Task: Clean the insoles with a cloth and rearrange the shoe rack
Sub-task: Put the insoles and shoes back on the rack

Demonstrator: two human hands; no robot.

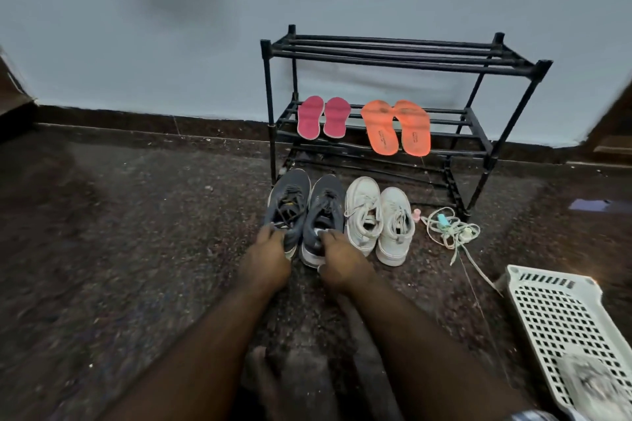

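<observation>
A black tube shoe rack (407, 55) stands against the pale wall. On its middle shelf lie two pink insoles (323, 117) at the left and two orange insoles (396, 126) at the right. In front of the rack, on the floor, stand a pair of dark grey sneakers (307, 202) and a pair of white sneakers (378, 215). My left hand (268, 256) grips the heel of the left grey sneaker. My right hand (338, 258) grips the heel of the right grey sneaker. A crumpled cloth (591, 383) lies in the white basket (554, 311).
A tangle of pale cord with a small teal and pink item (448, 224) lies on the floor right of the white sneakers. The perforated white plastic basket sits at the lower right. The dark speckled floor (119, 232) stretches to the left. My foot shows at the bottom.
</observation>
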